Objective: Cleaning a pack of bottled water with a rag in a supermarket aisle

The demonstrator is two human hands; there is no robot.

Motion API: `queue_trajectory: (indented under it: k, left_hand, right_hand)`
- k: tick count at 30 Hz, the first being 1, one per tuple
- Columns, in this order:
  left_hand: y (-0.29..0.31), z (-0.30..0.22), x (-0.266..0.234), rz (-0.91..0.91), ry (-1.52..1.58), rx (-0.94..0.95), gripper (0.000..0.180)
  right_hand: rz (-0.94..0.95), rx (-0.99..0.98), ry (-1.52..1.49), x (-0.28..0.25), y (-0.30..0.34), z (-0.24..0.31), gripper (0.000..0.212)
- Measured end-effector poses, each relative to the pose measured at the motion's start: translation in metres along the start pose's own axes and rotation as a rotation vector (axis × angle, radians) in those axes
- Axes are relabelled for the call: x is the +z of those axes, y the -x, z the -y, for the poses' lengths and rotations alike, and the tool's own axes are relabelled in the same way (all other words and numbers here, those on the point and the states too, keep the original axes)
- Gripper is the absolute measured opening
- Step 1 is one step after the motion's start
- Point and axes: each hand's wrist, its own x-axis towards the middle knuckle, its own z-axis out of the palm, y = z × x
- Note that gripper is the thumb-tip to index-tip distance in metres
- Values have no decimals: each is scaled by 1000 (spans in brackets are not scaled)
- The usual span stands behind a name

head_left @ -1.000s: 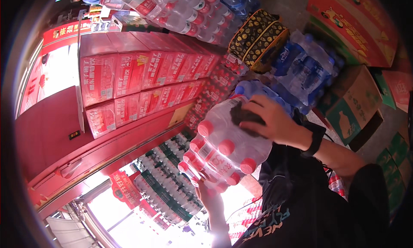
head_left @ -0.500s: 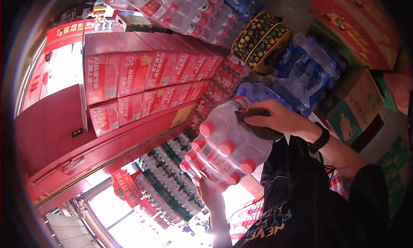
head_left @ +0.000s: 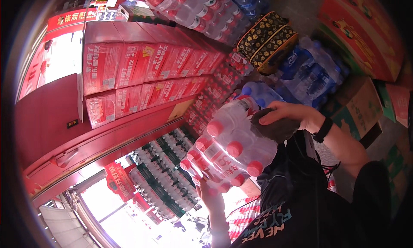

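Centre of frame: tilted, clear-wrapped pack of red-capped bottles (head_left: 228, 142). At its upper right edge: right hand (head_left: 301, 114), thumb and fingers closed around a dark cloth (head_left: 276, 128). At its lower left edge: left hand (head_left: 211, 198), fingers against the pack, partly hidden, degree of closure impossible to tell. Upper left: red cartons (head_left: 148, 67) in two rows. Upper right: black-and-yellow patterned bag (head_left: 269, 42) beside blue-labelled bottles (head_left: 310, 74).

The head-worn fisheye looks down from close above the left hand (head_left: 209, 195) and right hand (head_left: 291, 113).
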Motion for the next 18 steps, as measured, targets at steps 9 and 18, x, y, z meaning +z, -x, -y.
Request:
queue_trajectory:
  k: [9,18]
  left_hand:
    - [3,-7,14,-77,195,-41,40]
    - [0,-22,17,-112,375,-168,43]
  right_hand:
    - [-27,195,244,2,-1,35,44]
    - [65,115,99,-18,-9,16,35]
